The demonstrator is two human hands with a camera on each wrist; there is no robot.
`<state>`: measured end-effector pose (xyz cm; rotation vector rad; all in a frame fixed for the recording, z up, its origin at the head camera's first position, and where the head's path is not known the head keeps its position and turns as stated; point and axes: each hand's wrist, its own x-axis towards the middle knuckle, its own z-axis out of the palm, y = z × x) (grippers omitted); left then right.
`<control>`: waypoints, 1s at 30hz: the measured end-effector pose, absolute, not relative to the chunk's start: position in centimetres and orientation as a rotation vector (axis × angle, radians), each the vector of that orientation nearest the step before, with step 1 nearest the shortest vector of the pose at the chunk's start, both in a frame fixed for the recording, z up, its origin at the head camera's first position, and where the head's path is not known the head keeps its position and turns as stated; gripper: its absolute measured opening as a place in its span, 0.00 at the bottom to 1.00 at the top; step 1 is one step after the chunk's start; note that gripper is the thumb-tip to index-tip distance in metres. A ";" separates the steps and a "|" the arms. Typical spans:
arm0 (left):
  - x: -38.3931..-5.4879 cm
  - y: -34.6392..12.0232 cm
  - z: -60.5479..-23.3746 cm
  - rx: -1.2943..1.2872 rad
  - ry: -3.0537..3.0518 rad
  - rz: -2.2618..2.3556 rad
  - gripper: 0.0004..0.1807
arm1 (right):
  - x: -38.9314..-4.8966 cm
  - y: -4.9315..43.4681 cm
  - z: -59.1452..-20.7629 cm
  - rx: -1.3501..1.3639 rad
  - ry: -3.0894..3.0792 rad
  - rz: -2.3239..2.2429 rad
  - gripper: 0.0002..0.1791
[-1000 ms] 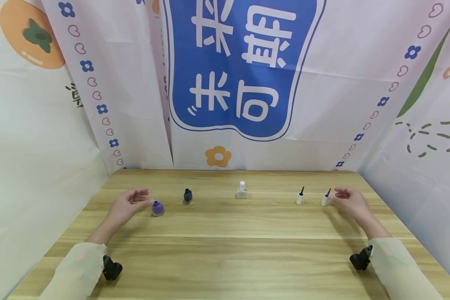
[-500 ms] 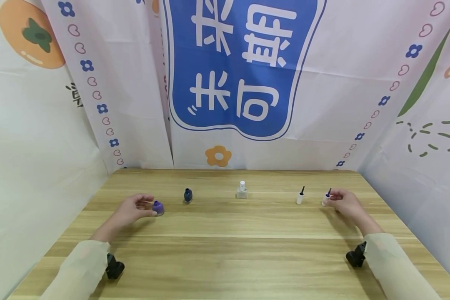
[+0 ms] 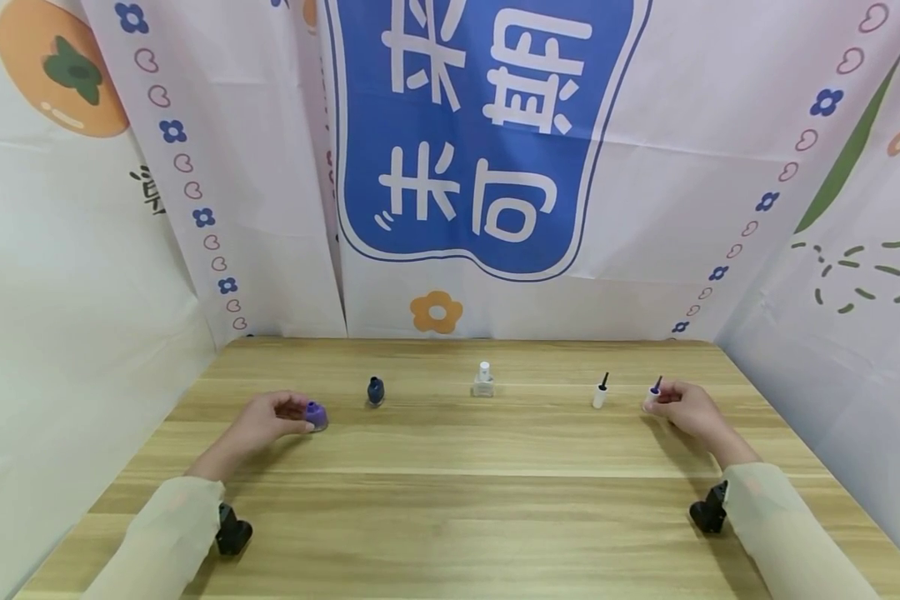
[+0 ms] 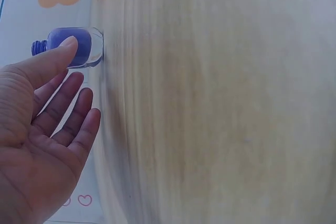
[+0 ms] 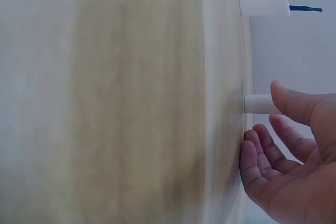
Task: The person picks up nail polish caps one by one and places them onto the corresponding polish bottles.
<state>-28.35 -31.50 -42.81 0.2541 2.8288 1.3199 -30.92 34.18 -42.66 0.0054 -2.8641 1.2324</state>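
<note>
At the left of the table, my left hand pinches an uncapped purple nail polish bottle standing upright on the wood. The left wrist view has the thumb across the front of that bottle, the index finger passing behind it and the other fingers loosely bent below. On the right side, my right hand pinches a white nail polish brush cap, which stands brush upward. Its purple brush sticks up beside the fingertips in the head view, while the thumb hides it in the right wrist view.
An uncapped dark blue nail polish bottle stands right of the purple one. A clear, white-capped bottle is at the middle back. Another white brush cap with a dark brush stands upright left of my right hand. Printed cloth hangs behind the table.
Both hands have moved inward, the left to the purple bottle and the right to the nearest white brush cap. Their fingers have closed in on these. Bottles and caps have stayed in place.
</note>
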 end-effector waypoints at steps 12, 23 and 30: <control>-28.4 -31.6 -43.1 0.228 2.855 1.274 0.18 | -30.8 34.1 -42.6 0.002 -2.883 1.212 0.15; -28.6 -31.6 -43.1 0.240 2.849 1.247 0.15 | -30.9 34.0 -42.6 -0.030 -2.907 1.205 0.15; -28.7 -31.7 -43.1 0.269 2.859 1.234 0.15 | -30.9 34.0 -42.7 -0.022 -2.898 1.194 0.19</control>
